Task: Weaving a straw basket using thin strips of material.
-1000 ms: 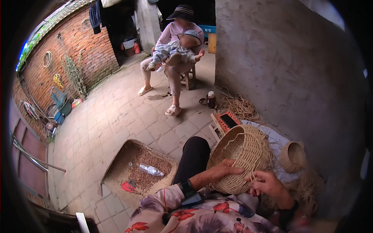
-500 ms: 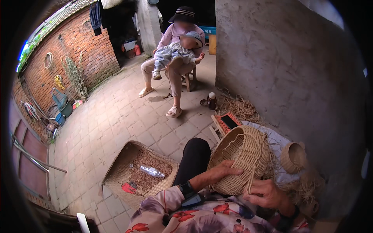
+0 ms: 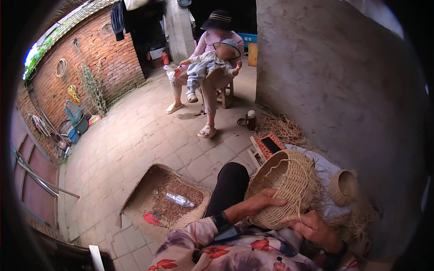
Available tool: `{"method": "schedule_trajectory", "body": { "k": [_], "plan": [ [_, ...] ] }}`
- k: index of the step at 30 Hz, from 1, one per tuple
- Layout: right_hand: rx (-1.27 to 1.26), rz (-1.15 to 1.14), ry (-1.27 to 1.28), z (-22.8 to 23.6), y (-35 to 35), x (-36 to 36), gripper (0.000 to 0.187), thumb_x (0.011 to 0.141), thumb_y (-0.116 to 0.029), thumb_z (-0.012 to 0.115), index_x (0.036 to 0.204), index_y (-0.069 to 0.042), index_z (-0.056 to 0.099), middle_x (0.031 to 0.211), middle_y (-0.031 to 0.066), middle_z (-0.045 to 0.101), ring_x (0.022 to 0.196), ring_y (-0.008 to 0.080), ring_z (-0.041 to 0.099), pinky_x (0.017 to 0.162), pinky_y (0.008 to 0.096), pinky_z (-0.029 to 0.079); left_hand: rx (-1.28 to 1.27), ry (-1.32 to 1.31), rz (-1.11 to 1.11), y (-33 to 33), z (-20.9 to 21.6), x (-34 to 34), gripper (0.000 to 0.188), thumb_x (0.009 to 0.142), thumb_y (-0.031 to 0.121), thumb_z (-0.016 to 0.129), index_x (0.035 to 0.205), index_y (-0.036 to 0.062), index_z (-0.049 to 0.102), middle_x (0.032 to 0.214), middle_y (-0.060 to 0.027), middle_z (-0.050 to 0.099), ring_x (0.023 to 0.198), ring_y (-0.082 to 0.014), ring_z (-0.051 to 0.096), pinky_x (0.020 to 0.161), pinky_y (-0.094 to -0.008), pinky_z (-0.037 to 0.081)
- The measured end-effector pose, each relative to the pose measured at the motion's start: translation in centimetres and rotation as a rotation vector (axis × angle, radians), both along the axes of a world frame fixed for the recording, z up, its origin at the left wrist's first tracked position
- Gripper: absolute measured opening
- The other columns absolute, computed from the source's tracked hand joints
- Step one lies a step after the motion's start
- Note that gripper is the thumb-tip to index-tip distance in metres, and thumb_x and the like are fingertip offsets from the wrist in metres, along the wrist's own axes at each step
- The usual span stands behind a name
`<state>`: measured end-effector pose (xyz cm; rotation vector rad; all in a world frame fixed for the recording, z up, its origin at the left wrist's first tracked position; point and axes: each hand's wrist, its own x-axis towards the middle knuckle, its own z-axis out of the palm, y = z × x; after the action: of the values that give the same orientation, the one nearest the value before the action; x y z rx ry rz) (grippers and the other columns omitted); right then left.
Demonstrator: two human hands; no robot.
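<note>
A round basket of tan twisted cord (image 3: 296, 192) is tilted on my lap, its opening facing up and left. My left hand (image 3: 261, 202) is closed on the basket's near left side, thumb on the outer wall and the other fingers partly hidden. At the lower right of the wall, my right hand (image 3: 315, 227) pinches a cord strand (image 3: 298, 208) close against the weave. Another loop of cord (image 3: 275, 168) lies over the basket's rim.
A woven tray (image 3: 130, 197) holds brown grains, a clear bottle (image 3: 180, 199) and a red piece. An orange stool (image 3: 262, 143) bears a phone (image 3: 271, 144). Small basket (image 3: 335, 189) and loose strands (image 3: 357, 221) lie right, beside the wall. A seated person (image 3: 212, 86) holds a child.
My right hand has drawn the strand down, so less of it stands away from the basket's wall. My left hand keeps its grip. The seated person's arm and the child's legs have shifted.
</note>
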<state>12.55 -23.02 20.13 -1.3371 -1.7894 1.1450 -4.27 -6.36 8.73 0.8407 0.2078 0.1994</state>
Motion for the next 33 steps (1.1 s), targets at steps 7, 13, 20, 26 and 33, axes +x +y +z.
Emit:
{"method": "schedule_trajectory", "body": {
  "k": [7, 13, 20, 26, 33],
  "plan": [
    [0.138, 0.195, -0.158, 1.3, 0.7, -0.6, 0.020, 0.091, -0.013, 0.066, 0.108, -0.009, 0.074, 0.093, 0.0101, 0.074, 0.082, 0.0282, 0.072, 0.071, 0.0346, 0.056, -0.005, -0.043, 0.009, -0.1, 0.0, -0.1, 0.037, 0.092, 0.017, 0.074, 0.122, -0.0016, 0.066, 0.108, -0.0078, 0.073, 0.091, -0.0157, 0.071, 0.083, -0.0293, 0.059],
    [0.627, 0.086, -0.503, 1.8, 0.5, -1.0, 0.008, 0.088, -0.013, 0.070, 0.090, -0.007, 0.075, 0.087, 0.0073, 0.072, 0.071, 0.0248, 0.068, 0.069, 0.0314, 0.053, -0.006, 0.019, -0.049, 0.2, -0.2, 0.0, 0.042, 0.093, 0.017, 0.071, 0.131, -0.0012, 0.061, 0.116, -0.0073, 0.071, 0.098, -0.0149, 0.069, 0.089, -0.0291, 0.055],
    [-0.331, -0.253, 0.577, 1.0, -0.1, -1.2, 0.028, 0.105, -0.026, 0.053, 0.111, -0.001, 0.064, 0.080, 0.0064, 0.069, 0.062, 0.0080, 0.057, 0.059, 0.0216, 0.043, 0.039, 0.008, -0.030, 0.3, 0.1, -0.2, 0.042, 0.094, 0.017, 0.071, 0.130, -0.0015, 0.061, 0.115, -0.0074, 0.071, 0.098, -0.0152, 0.069, 0.088, -0.0299, 0.056],
    [0.272, 0.238, -0.156, 1.3, 1.3, -4.5, 0.023, 0.101, -0.018, 0.059, 0.116, -0.001, 0.062, 0.080, 0.0095, 0.067, 0.071, 0.0178, 0.067, 0.071, 0.0268, 0.052, 0.050, -0.015, 0.029, -0.1, 0.2, 0.2, 0.039, 0.094, 0.020, 0.071, 0.125, -0.0030, 0.063, 0.110, -0.0083, 0.071, 0.094, -0.0151, 0.069, 0.085, -0.0289, 0.057],
    [-0.306, 0.164, 0.586, 3.1, 3.2, -4.6, 0.051, 0.103, -0.028, 0.053, 0.143, 0.001, 0.044, 0.081, 0.0114, 0.067, 0.068, 0.0168, 0.065, 0.065, 0.0268, 0.053, 0.543, -0.211, 0.069, 1.5, -1.5, 0.1, 0.042, 0.102, 0.031, 0.059, 0.127, -0.0019, 0.062, 0.112, -0.0078, 0.068, 0.103, -0.0149, 0.063, 0.095, -0.0309, 0.050]
  ]
}}
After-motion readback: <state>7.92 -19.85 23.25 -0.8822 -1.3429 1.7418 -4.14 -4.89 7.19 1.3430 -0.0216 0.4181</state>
